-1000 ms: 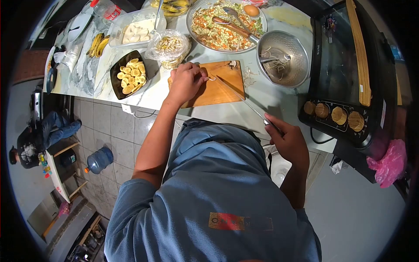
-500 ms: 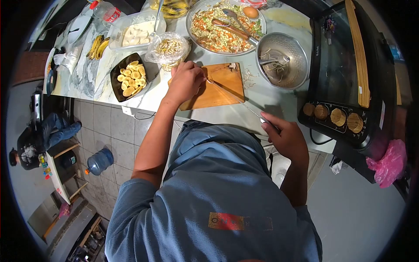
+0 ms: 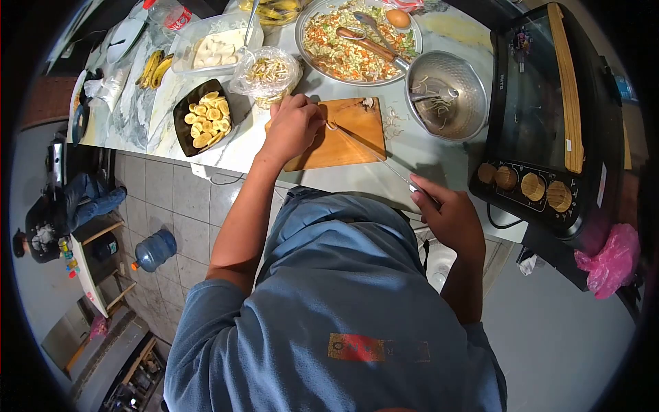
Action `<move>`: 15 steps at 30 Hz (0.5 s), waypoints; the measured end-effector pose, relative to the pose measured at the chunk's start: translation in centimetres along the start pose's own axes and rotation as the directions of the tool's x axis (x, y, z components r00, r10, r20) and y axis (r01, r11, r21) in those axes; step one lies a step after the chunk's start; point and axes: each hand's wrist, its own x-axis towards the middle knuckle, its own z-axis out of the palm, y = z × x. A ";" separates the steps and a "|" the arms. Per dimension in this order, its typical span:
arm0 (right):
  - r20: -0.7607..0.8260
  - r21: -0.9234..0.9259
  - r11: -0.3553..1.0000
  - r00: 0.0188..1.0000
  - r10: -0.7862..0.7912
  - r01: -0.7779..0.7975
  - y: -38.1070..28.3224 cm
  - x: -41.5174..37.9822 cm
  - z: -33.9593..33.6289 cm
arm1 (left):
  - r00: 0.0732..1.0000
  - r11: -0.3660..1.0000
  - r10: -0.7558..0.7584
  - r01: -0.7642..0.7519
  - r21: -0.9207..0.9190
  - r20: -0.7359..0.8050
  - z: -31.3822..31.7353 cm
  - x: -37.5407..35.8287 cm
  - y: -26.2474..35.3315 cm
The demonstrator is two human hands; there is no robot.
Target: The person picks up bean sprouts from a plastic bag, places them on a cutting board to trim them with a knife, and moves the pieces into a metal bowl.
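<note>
Since it's so thin, the pale strand (image 3: 331, 126) midway across the cutting board (image 3: 365, 126) is probably light, bendy and easily crushed, so pinch near one end. Looks whitish, slightly curled. Left hand (image 3: 295, 128) seems to pinch it, fingertips together; right hand (image 3: 449, 214), beyond the board's right edge, is wrapped round a knife (image 3: 389, 165).

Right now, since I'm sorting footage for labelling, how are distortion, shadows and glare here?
Head view: outer edges bow and the corners go black; same head view: a dark shadow on the cutting board beside the left hand, and bright glints on the metal pot.
</note>
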 end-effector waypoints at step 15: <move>-0.019 -0.023 1.000 1.000 -0.017 0.017 0.0 -0.2 0.1 | 1.000 1.000 0.001 -0.001 0.010 0.004 0.2 0.0 0.0</move>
